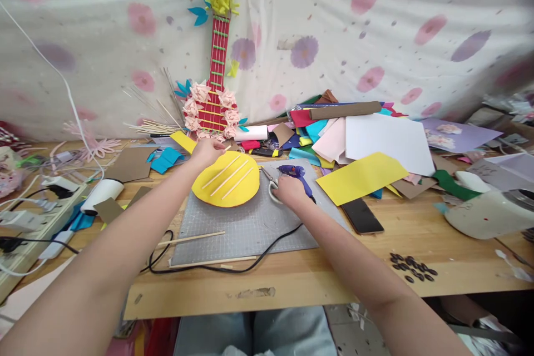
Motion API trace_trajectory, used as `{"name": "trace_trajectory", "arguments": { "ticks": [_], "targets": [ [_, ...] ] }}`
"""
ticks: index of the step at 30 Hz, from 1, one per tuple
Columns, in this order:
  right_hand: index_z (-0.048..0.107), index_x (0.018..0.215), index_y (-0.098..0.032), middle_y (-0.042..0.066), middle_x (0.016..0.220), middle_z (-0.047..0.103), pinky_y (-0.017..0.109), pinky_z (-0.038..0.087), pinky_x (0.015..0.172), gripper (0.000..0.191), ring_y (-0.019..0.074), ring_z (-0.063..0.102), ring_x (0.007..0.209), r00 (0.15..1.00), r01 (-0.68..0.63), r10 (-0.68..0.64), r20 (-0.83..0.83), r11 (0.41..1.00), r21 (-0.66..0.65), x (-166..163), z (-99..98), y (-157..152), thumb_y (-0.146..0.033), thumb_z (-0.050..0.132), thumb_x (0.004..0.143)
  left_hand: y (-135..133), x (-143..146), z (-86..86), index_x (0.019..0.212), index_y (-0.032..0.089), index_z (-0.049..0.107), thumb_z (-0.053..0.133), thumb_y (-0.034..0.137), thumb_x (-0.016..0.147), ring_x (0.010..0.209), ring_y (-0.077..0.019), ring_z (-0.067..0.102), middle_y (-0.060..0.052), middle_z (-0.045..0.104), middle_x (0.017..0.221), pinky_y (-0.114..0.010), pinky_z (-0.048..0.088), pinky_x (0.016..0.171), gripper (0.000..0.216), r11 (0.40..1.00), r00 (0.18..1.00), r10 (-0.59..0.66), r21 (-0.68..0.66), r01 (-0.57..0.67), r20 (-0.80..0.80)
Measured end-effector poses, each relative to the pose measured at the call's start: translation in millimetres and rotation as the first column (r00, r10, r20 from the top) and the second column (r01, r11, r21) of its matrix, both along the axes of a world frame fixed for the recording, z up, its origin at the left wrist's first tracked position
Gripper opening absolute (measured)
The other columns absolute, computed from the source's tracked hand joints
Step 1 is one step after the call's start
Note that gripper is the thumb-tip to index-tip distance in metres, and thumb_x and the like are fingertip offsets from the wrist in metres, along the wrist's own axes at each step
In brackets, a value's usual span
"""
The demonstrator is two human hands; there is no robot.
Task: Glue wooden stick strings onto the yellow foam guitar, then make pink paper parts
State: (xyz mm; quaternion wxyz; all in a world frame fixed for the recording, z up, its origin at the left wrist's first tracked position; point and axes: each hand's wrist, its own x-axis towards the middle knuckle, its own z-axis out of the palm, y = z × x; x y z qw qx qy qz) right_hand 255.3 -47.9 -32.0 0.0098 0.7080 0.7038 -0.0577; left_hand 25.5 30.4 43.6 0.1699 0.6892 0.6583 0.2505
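Observation:
A yellow, rounded guitar-body shape (pixel 200 186) lies on the grey cutting mat (pixel 267 228), with several pale wooden sticks (pixel 229 175) set slantwise across it. At its upper edge, my left hand (pixel 207 152) has its fingers pinched, and a short pale stick end (pixel 227 148) pokes out from the fingertips. My right hand (pixel 291 190) is closed round the handles of a pair of scissors (pixel 272 184), whose blades point toward the yellow shape. Just behind that hand rests a purple glue gun (pixel 301 173).
A red paper guitar (pixel 219 55) with pink flowers leans on the curtain. Yellow sheet (pixel 361 178), phone (pixel 362 216) and dark beads (pixel 413 268) lie to the right. A black cord (pixel 250 268) crosses the mat's front near loose sticks (pixel 198 237). Power strip (pixel 35 228) at left.

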Motion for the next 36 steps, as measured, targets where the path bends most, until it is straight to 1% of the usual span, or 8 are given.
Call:
{"name": "trace_trajectory", "arguments": {
  "ticks": [3, 6, 11, 15, 18, 26, 31, 36],
  "targets": [
    [0.058, 0.096, -0.008, 0.017, 0.098, 0.061, 0.029, 0.043, 0.068, 0.032, 0.0243, 0.059, 0.089, 1.0, -0.023, 0.022, 0.008, 0.998, 0.055, 2.2, 1.0, 1.2, -0.03, 0.055, 0.072, 14.1, 8.1, 0.3, 0.085, 0.018, 0.068, 0.061, 0.028, 0.065, 0.076, -0.0165, 0.06, -0.004, 0.068, 0.087, -0.024, 0.043, 0.062, 0.024, 1.0, 0.993, 0.007, -0.018, -0.009, -0.122],
    [0.058, 0.091, -0.012, 0.013, 0.094, 0.061, 0.028, 0.042, 0.066, 0.027, 0.0224, 0.058, 0.086, 0.998, -0.022, 0.034, -0.051, 0.977, 0.213, 5.1, -1.2, 1.2, -0.031, 0.055, 0.073, 25.6, 13.4, 1.4, 0.082, 0.019, 0.068, 0.065, 0.028, 0.061, 0.075, -0.0162, 0.061, -0.003, 0.068, 0.084, -0.024, 0.042, 0.06, 0.024, 0.998, 0.98, 0.003, -0.059, -0.015, -0.201],
    [0.057, 0.08, -0.018, 0.005, 0.078, 0.06, 0.024, 0.039, 0.065, 0.021, 0.0141, 0.055, 0.076, 0.94, -0.045, 0.229, -0.254, 0.819, 0.572, -0.7, -14.7, 1.7, -0.027, 0.039, 0.084, 39.5, 16.7, 2.4, 0.079, 0.02, 0.069, 0.068, 0.026, 0.056, 0.072, -0.0159, 0.061, -0.003, 0.069, 0.077, -0.023, 0.042, 0.06, 0.024, 0.976, 0.957, -0.015, -0.213, -0.049, -0.288],
    [0.057, 0.077, -0.017, 0.005, 0.074, 0.058, 0.024, 0.038, 0.065, 0.02, 0.0138, 0.052, 0.073, 0.883, -0.05, 0.355, -0.307, 0.721, 0.691, -7.5, -27.9, 3.5, -0.024, 0.039, 0.084, 45.6, 19.8, -2.8, 0.079, 0.023, 0.069, 0.069, 0.028, 0.055, 0.08, -0.017, 0.061, -0.001, 0.068, 0.089, -0.023, 0.043, 0.063, 0.024, 0.977, 0.93, 0.006, -0.197, -0.084, -0.366],
    [0.057, 0.078, -0.017, 0.004, 0.072, 0.057, 0.024, 0.038, 0.065, 0.022, 0.0136, 0.052, 0.071, 0.866, -0.047, 0.368, -0.339, 0.734, 0.678, -8.0, -32.1, 3.5, -0.025, 0.038, 0.084, 45.9, 23.0, -8.3, 0.08, 0.025, 0.069, 0.069, 0.028, 0.056, 0.086, -0.0194, 0.06, -0.002, 0.066, 0.097, -0.025, 0.043, 0.066, 0.024, 0.975, 0.905, 0.039, -0.184, -0.128, -0.424],
    [0.06, 0.086, -0.019, 0.007, 0.084, 0.059, 0.025, 0.038, 0.075, 0.031, 0.0163, 0.053, 0.084, 0.885, -0.108, 0.29, -0.364, 0.888, 0.446, -7.9, -23.6, -4.7, -0.03, 0.031, 0.087, 40.8, 27.0, -18.8, 0.087, 0.022, 0.068, 0.065, 0.024, 0.059, 0.087, -0.0242, 0.06, -0.007, 0.066, 0.096, -0.029, 0.044, 0.067, 0.028, 0.985, 0.901, 0.025, -0.143, -0.096, -0.434],
    [0.06, 0.088, -0.018, 0.008, 0.084, 0.059, 0.025, 0.038, 0.074, 0.033, 0.0166, 0.053, 0.085, 0.886, -0.123, 0.297, -0.356, 0.891, 0.437, -7.2, -23.4, -9.1, -0.03, 0.029, 0.087, 34.7, 24.1, -15.7, 0.097, 0.022, 0.065, 0.061, 0.025, 0.063, 0.091, -0.0246, 0.058, -0.007, 0.065, 0.1, -0.03, 0.043, 0.069, 0.035, 0.982, 0.902, 0.056, -0.14, -0.128, -0.429],
    [0.06, 0.091, -0.019, 0.007, 0.088, 0.06, 0.024, 0.037, 0.074, 0.033, 0.0156, 0.053, 0.085, 0.863, -0.151, 0.329, -0.383, 0.892, 0.427, -6.6, -18.9, -7.6, -0.031, 0.03, 0.088, 16.2, -7.5, -8.8, 0.088, 0.023, 0.065, 0.05, 0.036, 0.071, 0.084, -0.0225, 0.059, -0.004, 0.066, 0.093, -0.028, 0.041, 0.063, 0.026, 0.989, 0.914, 0.143, 0.014, -0.149, -0.379]
  ]
}}
